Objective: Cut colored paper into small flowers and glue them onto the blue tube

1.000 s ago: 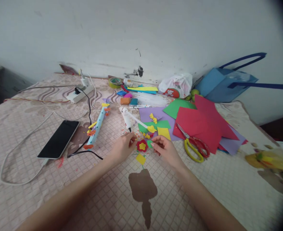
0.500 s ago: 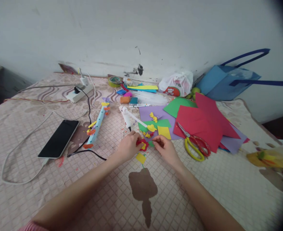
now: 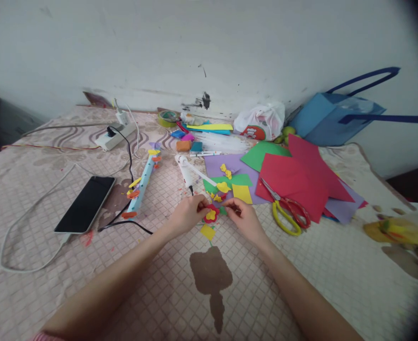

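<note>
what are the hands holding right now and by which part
The left hand holds the flower by its upper left edge; the right hand pinches the green piece at its right end.

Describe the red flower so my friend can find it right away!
On the patterned tablecloth, find the left hand and right hand. Between them is the red flower, wavy-edged with a yellow centre, unlike the plain yellow square below it.

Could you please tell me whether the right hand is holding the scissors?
No, the right hand holds a small green piece, while the scissors lie apart from it, partly on red paper.
</note>
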### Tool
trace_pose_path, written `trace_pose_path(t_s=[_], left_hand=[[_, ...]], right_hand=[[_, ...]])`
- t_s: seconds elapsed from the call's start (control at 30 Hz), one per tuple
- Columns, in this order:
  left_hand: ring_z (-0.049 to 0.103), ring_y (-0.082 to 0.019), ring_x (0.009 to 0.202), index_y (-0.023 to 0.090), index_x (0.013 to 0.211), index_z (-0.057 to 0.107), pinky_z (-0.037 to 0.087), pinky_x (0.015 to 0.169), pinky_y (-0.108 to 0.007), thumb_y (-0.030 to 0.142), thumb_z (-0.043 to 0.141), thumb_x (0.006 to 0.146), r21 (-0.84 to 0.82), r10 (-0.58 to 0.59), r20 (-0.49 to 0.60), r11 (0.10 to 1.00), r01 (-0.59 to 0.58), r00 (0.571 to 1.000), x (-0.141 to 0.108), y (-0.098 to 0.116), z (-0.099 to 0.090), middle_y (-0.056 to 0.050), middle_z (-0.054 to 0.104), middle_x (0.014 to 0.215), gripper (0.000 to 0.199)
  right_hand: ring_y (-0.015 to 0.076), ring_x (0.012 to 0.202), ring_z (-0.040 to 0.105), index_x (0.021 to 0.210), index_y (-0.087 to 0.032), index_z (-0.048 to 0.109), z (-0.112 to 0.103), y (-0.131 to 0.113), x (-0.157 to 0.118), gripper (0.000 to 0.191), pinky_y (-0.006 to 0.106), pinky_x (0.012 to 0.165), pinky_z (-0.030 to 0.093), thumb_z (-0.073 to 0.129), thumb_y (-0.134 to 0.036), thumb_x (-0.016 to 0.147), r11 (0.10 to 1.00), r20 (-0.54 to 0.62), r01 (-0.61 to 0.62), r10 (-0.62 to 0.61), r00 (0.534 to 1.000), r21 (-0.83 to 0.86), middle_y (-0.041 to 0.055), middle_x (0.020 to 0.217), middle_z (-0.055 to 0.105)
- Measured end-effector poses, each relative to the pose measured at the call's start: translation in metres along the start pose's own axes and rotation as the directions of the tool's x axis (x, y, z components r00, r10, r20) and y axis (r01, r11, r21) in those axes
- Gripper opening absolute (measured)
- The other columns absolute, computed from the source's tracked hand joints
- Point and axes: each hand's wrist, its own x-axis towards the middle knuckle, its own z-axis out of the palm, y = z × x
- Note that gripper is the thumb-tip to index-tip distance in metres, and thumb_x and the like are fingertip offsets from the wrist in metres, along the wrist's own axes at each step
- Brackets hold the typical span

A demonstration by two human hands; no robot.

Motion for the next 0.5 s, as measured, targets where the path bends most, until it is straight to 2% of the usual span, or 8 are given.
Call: trace_pose_path(t_s=[0.3,0.5], left_hand=[[0.055,-0.012,0.059,0.017,0.077,0.06,0.041,0.054,-0.022,0.024,0.053,0.077,-0.04,0.009,0.074,0.999,-0.006,0.997,-0.0003,0.0017,-0.0012,0.0,0.062,0.067,0.01],[0.055,-0.011,0.06,0.016,0.074,0.058,0.041,0.055,-0.021,0.022,0.054,0.077,-0.129,0.019,0.075,0.992,-0.009,0.997,0.0,0.0028,0.0012,0.0,0.062,0.067,0.008]], right_hand=[[0.0149,0.07,0.058,0.089,-0.02,0.059,0.0025,-0.0061,0.0009,0.014,0.028,0.067,0.045,0.051,-0.017,0.079,1.0,0.037,0.008,-0.007,0.999,-0.012,0.0031,0.084,0.065],[0.0155,0.079,0.058,0.094,-0.019,0.059,0.0029,0.0008,0.0014,0.016,0.028,0.071,0.045,0.052,-0.019,0.08,0.985,0.158,-0.028,0.001,0.987,0.17,0.0038,0.088,0.063]])
